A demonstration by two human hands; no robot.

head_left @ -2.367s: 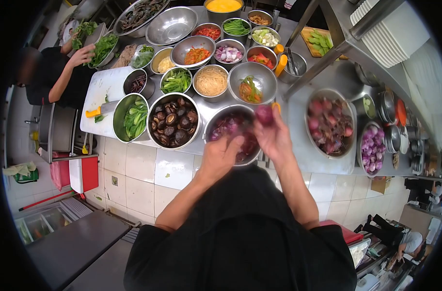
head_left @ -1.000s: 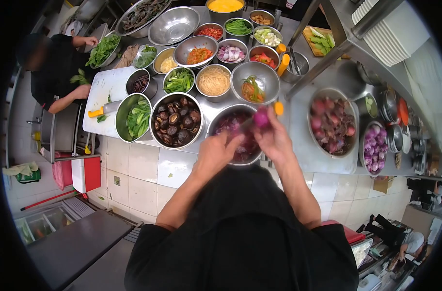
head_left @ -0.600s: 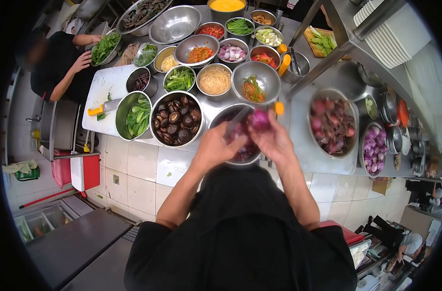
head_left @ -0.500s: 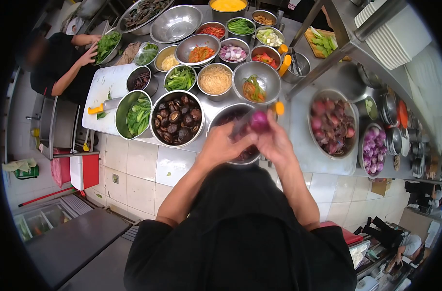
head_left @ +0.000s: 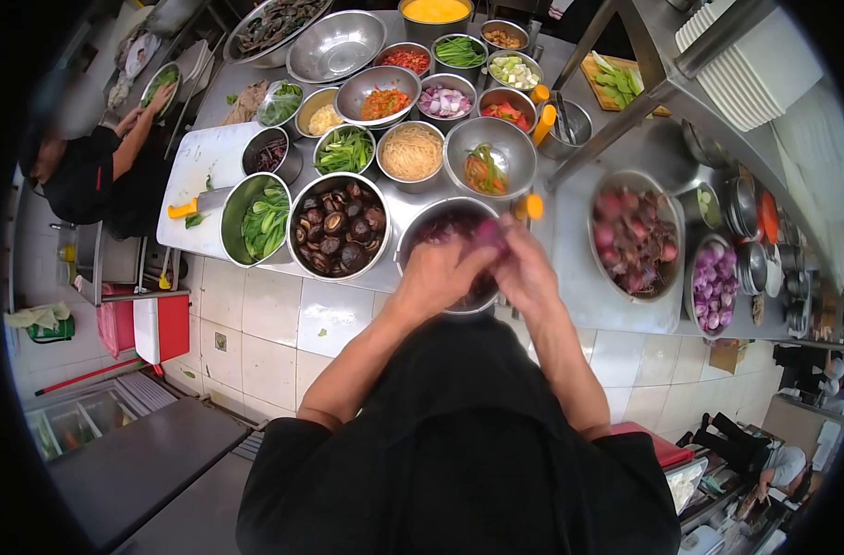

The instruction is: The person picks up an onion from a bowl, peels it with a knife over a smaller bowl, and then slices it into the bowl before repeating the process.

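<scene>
A red onion [head_left: 490, 238], blurred by motion, is between my two hands above a steel pot [head_left: 405, 242] with dark purple contents. My right hand [head_left: 527, 270] is closed around the onion from the right. From the left, my left hand [head_left: 431, 282] presses bent fingers and thumb against it; its fingertips are partly smeared. The yellow end of a handle [head_left: 531, 205] shows just beyond my right hand; whether I hold it cannot be told. Left of the pot stands a pot of dark mushrooms [head_left: 337, 227].
Right of me are a large bowl of unpeeled red onions [head_left: 637, 236] and a bowl of peeled onions [head_left: 715, 285]. A yellow-handled knife [head_left: 200, 203] lies on the white board [head_left: 195, 153]. Containers of cut vegetables fill the back. A co-worker [head_left: 80, 176] stands at left.
The onion has dropped slightly lower between my hands, and my fingers have closed in over it. The co-worker at left has turned away from the table, carrying the bowl of greens farther back.
</scene>
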